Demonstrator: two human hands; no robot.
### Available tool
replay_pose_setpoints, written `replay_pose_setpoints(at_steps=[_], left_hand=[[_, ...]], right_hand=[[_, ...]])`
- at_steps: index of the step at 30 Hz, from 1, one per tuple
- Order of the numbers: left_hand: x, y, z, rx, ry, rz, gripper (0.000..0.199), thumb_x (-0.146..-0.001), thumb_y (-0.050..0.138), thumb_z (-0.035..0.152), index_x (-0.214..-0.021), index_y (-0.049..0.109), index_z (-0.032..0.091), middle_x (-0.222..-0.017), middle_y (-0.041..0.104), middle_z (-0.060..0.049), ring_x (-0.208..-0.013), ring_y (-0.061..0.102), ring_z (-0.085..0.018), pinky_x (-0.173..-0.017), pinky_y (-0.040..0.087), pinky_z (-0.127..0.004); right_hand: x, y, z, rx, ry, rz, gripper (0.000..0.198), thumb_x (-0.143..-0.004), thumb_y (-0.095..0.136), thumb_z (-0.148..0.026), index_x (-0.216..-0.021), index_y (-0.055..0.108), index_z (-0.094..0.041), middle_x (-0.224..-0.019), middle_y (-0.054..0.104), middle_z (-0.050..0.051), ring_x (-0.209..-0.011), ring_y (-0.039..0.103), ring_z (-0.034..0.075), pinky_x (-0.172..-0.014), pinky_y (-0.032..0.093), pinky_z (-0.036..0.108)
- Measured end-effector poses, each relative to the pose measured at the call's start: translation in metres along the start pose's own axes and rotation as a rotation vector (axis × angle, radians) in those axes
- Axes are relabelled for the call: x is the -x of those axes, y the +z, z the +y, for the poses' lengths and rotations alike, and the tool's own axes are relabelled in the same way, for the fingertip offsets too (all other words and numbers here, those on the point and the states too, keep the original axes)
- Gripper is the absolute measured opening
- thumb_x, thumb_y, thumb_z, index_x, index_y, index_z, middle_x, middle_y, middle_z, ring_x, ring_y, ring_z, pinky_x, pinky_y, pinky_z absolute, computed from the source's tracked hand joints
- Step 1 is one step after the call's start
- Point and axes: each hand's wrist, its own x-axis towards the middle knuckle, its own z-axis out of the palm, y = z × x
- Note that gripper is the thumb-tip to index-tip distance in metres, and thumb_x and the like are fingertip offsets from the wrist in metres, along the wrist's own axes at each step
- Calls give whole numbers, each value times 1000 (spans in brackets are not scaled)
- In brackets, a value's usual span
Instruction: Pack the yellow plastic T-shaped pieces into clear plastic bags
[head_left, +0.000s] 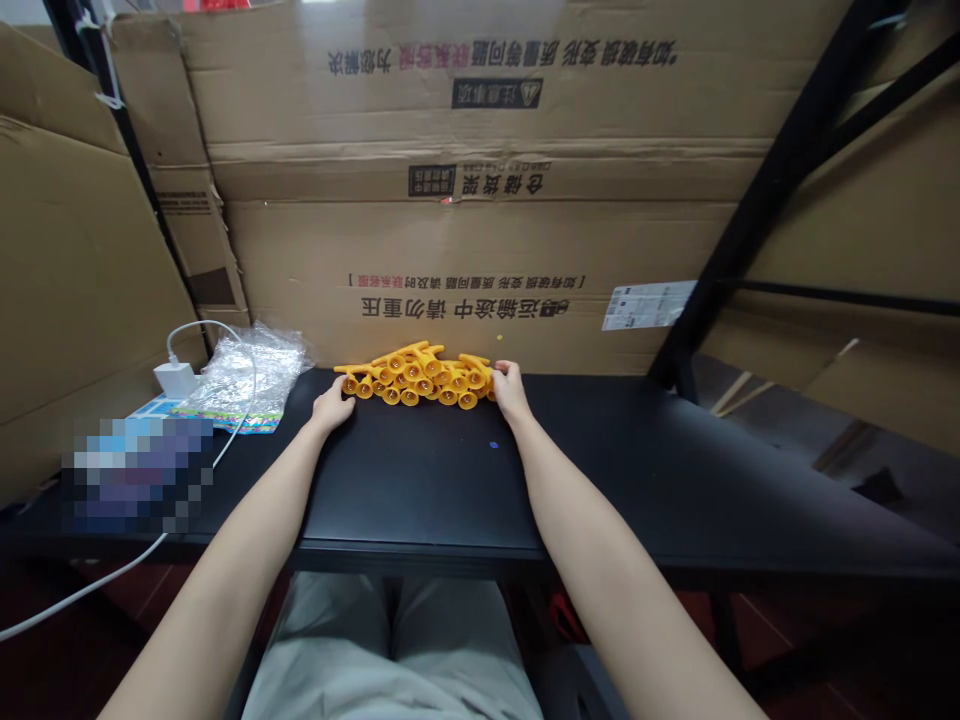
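A heap of small yellow plastic toy horns [424, 378] lies on the black tabletop, close to the cardboard at the back. Most of their flared, cup-like ends face me, and several thin stems point off to the sides. My left hand [332, 405] is curled against the heap's left end, thumb toward me. At the opposite end my right hand [511, 390] has its bent fingers on the outermost horns. The heap is held between both hands, and the fingertips are partly hidden by the horns.
Crinkled clear plastic bags [251, 375] lie on the left beside a white charger [175, 379] with a cable [251, 385]. A blurred-out item [139, 475] is nearer me. Cardboard [480, 240] walls the back; a black shelf post [757, 190] slants at right. A small blue spot [493, 445] marks the tabletop [420, 490].
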Motion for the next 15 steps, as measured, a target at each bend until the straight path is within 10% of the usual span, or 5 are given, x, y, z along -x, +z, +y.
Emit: replay_pose_setpoints(at_steps=[15], left_hand=[[-2,2,2,15,-31,3,56,-76,56,29,-131,44,26,-127,59,-6,-120,52,-25,-103,35,-39]], right_hand=[[5,-1,-3,-170,231,9,46,-72,53,-59,-85,65,-16,-90,69,8,-87,61,22,-79,46,33]])
